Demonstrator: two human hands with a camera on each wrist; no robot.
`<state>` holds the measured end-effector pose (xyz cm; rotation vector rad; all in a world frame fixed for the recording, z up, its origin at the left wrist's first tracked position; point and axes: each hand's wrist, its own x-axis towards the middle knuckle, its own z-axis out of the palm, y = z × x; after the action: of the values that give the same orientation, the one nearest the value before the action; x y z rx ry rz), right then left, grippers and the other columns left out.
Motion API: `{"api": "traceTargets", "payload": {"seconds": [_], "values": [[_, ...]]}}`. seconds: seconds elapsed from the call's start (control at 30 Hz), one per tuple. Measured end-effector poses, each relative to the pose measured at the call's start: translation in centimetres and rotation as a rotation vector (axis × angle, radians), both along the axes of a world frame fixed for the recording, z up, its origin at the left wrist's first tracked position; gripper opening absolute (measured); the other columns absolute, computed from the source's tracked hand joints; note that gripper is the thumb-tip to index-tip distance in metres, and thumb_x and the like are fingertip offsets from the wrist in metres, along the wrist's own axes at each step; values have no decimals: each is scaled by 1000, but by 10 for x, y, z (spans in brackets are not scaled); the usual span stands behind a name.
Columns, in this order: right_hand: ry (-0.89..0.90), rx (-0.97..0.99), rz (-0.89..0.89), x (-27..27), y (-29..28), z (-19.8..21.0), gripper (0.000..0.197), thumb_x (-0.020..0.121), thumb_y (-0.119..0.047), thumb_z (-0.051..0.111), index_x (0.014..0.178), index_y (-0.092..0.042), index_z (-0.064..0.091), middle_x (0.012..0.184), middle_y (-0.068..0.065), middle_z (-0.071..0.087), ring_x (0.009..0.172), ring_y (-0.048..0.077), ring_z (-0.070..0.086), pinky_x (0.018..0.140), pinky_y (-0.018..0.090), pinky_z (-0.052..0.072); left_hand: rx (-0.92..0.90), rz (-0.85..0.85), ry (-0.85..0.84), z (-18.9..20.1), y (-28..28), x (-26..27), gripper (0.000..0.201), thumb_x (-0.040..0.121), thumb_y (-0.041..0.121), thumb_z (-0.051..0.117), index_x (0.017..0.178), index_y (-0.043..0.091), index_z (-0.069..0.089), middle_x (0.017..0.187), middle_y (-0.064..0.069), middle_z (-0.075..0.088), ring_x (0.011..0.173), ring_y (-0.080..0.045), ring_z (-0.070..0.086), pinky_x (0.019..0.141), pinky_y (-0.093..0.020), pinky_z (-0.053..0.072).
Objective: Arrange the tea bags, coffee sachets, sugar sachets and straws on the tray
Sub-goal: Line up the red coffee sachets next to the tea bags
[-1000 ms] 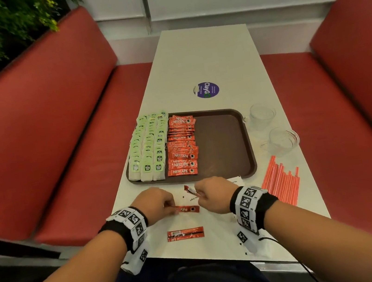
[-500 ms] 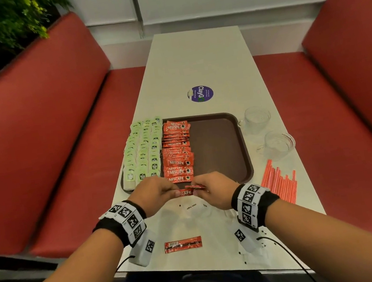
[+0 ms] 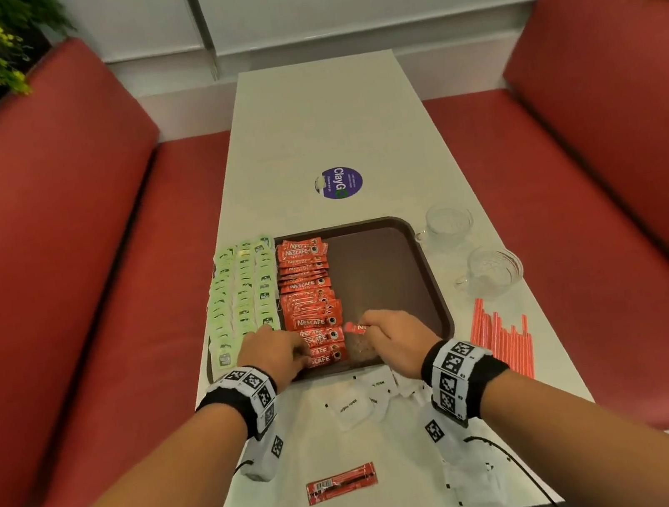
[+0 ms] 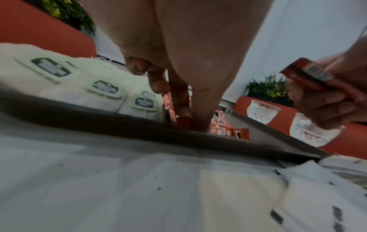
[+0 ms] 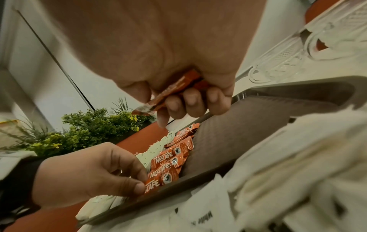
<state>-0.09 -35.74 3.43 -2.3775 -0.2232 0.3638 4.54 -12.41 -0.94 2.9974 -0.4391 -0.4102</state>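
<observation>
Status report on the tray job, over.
Left hand pinches the nearest coffee sachet in the tray. Right hand holds another sachet above. Nothing blocking.

Both forearms are bare, with no sleeves. Behind the left hand (image 3: 276, 352) sits a black wristband (image 3: 234, 405) wrapped by a white strip printed with square black-and-white coded markers. Under that wrist hangs a white block (image 3: 266, 457) bearing another marker, with a thin black cable at its near end. Behind the right hand (image 3: 397, 340) the wristband (image 3: 464, 379) is alike, with a white marked block (image 3: 437, 430) below it and a black cable (image 3: 520, 469) trailing back along the forearm
</observation>
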Motion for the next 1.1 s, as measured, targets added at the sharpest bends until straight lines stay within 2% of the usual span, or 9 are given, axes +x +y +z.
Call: {"api": "traceTargets", "payload": {"seconds": [0.17,0.3,0.43,0.5,0.63,0.7,0.8,0.97,1.1], "values": [[15,-80,-18,1,9,0,27,98,-15,42,76,-31,42,76,-11,48,74,16,51,71,34,42,11,-91,-44,-5,-5,8,20,86,52,64,100,38,67,97,14,67,101,-15,53,90,-37,43],[42,-115,-21,-1,14,-4,17,100,-18,47,109,-21,61,94,-7,56,88,17,57,80,33,46,20,-183,-25,-5,-7,12,22,87,52,65,101,36,68,101,13,68,101,-15,53,88,-35,42],[48,-157,-33,0,20,-4,18,101,-23,53,114,-20,64,101,-6,58,93,16,57,86,31,48,-8,-201,-49,4,-7,19,24,87,53,64,104,36,67,104,13,66,102,-15,53,89,-36,42],[61,-184,-31,0,23,-5,18,101,-23,54,115,-21,64,104,-6,59,95,16,58,89,32,48,-93,-206,-58,11,-6,21,21,89,51,62,105,37,67,105,14,65,103,-14,53,91,-37,43],[56,-231,-2,2,32,-5,23,101,-23,53,121,-21,64,113,0,62,102,20,59,91,34,48,-430,-179,-28,26,-1,21,24,97,22,54,108,34,71,100,14,69,99,-10,55,90,-34,47],[28,-222,10,3,39,-3,23,101,-22,52,120,-20,64,112,1,61,101,22,58,90,35,47,-489,-205,-22,34,-2,17,23,98,31,54,114,32,69,100,13,69,97,-9,54,87,-31,45],[-3,-201,14,5,47,1,19,100,-23,53,115,-19,65,106,1,61,98,22,59,86,35,48,-380,-292,-46,35,-5,12,22,93,42,62,111,33,71,94,11,64,92,-12,51,82,-30,42],[-42,-265,-97,-7,45,2,22,95,-31,61,115,-21,58,107,-3,56,94,19,59,82,31,48,-291,-144,-8,17,10,13,8,90,35,66,95,33,72,94,7,68,89,-14,59,88,-35,50],[35,-340,114,-29,37,-3,29,92,-40,65,114,-22,59,98,-10,53,89,13,53,77,27,43,-146,-133,28,10,14,7,12,92,39,64,100,34,71,97,3,67,96,-17,59,92,-37,48]]}}
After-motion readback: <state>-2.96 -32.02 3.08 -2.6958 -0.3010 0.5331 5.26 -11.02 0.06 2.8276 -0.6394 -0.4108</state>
